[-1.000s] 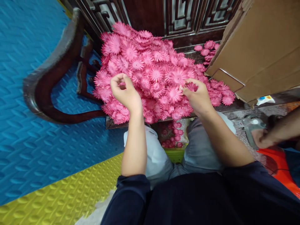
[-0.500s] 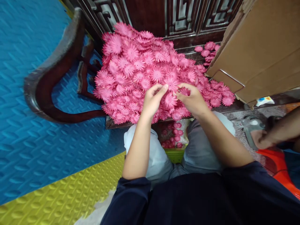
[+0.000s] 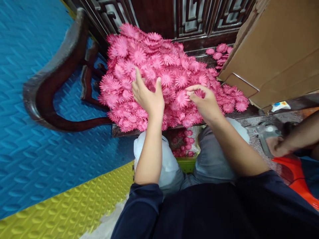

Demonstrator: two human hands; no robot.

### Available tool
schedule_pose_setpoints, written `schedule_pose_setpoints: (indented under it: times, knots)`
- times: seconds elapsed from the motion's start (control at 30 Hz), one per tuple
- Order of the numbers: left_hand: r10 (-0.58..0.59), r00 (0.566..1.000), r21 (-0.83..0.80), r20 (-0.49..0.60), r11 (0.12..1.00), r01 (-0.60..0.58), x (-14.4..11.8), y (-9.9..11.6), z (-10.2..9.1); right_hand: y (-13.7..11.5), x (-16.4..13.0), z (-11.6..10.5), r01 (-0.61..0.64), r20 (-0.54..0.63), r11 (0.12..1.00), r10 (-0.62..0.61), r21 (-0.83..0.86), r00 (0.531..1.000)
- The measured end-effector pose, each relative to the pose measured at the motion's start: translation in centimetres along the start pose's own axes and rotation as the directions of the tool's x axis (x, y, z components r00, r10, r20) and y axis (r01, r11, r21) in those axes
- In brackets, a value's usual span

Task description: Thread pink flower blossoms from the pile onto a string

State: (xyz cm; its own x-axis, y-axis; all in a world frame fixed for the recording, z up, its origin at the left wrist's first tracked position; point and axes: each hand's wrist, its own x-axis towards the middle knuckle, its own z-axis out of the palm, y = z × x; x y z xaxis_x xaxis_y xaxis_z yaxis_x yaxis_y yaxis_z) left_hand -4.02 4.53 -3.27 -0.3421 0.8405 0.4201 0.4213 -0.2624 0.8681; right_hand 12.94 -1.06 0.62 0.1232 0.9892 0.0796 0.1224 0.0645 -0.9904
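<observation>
Here, the entries as seen from the head camera:

Flower heap: a large mound of pink paper flowers (image 3: 159, 66), daisy-shaped with many thin petals, piled on a dark wooden seat (image 3: 214, 59) that serves as the worktop; the heap runs from the seat's left edge to near the cardboard box.

Left hand (image 3: 148, 96): laid on the middle of the heap, palm down, fingers (image 3: 137, 75) spread and open, thumb raised; it presses on the flowers and grips none that can be seen.

Right hand (image 3: 205, 104): at the right-hand front of the heap, thumb and forefinger pinched together on a single pink flower (image 3: 199, 94); the other fingers are curled under.

Gap between hands: near each other, not touching, with flowers between them.

Stray flowers: a small cluster (image 3: 219, 50) at the back of the seat beside the box; more pink flowers in a green basket (image 3: 188, 164) on the floor between the person's knees.

Cardboard box (image 3: 276, 49): brown, tilted, at the right end of the seat, touching the heap's edge.

Armrest (image 3: 57, 79): curved dark wood, left of the heap.

Floor mats: blue foam mat (image 3: 32, 156) at left, yellow mat (image 3: 72, 209) below it.

Other person: a hand (image 3: 279, 147) at the far right edge, well apart from the heap.
</observation>
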Motion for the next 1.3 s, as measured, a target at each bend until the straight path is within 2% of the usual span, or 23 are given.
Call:
schedule_pose_setpoints:
  times: [0.1, 0.17, 0.2, 0.27, 0.33, 0.4, 0.47, 0.6, 0.8, 1.1, 1.3]
  knots:
    - [-0.034, 0.969, 0.105, -0.246, 0.993, 0.062, -1.2, 1.1, 0.3, 0.2, 0.1, -0.1, -0.023, 0.015, 0.998, 0.023, 0.052, 1.000]
    - [0.013, 0.952, 0.166, -0.306, 0.985, 0.040, -1.8, 2.0, 0.2, 0.2, 0.1, -0.2, -0.044, 0.034, 0.996, 0.041, 0.079, 0.999]
    - [0.041, 0.953, 0.179, -0.301, 0.984, 0.014, -2.1, 2.5, 0.1, 0.1, 0.1, -0.2, -0.052, 0.043, 0.995, 0.048, 0.090, 0.998]
    - [0.093, 0.976, 0.166, -0.195, 0.984, -0.060, -2.8, 3.6, -0.2, 0.0, 0.0, -0.2, -0.059, 0.052, 0.993, 0.053, 0.105, 0.997]
    - [0.148, 0.989, 0.120, 0.015, 0.982, -0.149, -3.7, 4.9, -0.3, -0.2, 0.0, -0.3, -0.046, 0.044, 0.994, 0.041, 0.101, 0.998]
    - [0.198, 0.964, 0.114, 0.178, 0.969, -0.220, -4.7, 6.0, -0.3, -0.2, 0.1, -0.3, -0.010, 0.018, 0.997, 0.009, 0.075, 1.000]
    - [0.226, 0.943, 0.148, 0.245, 0.952, -0.267, -5.4, 6.7, -0.1, -0.2, 0.2, -0.4, 0.024, -0.009, 0.999, -0.024, 0.044, 1.000]
    - [0.221, 0.934, 0.185, 0.281, 0.942, -0.278, -5.6, 6.4, 0.3, 0.2, 0.4, -0.5, 0.032, 0.005, 0.999, -0.032, 0.023, 0.999]
    - [0.229, 0.919, 0.078, 0.321, 0.961, -0.267, -5.3, 5.5, 0.4, 0.4, 0.4, -0.4, 0.025, 0.033, 1.000, -0.025, 0.017, 0.999]
    - [0.222, 0.933, 0.071, 0.282, 0.965, -0.252, -5.4, 5.8, -0.1, 0.2, 0.2, -0.5, 0.027, 0.009, 0.994, -0.028, 0.107, 1.000]
    - [0.212, 0.936, -0.005, 0.281, 0.976, -0.220, -5.3, 5.7, -0.2, -0.1, 0.0, -0.7, 0.001, 0.008, 0.987, -0.003, 0.160, 1.000]
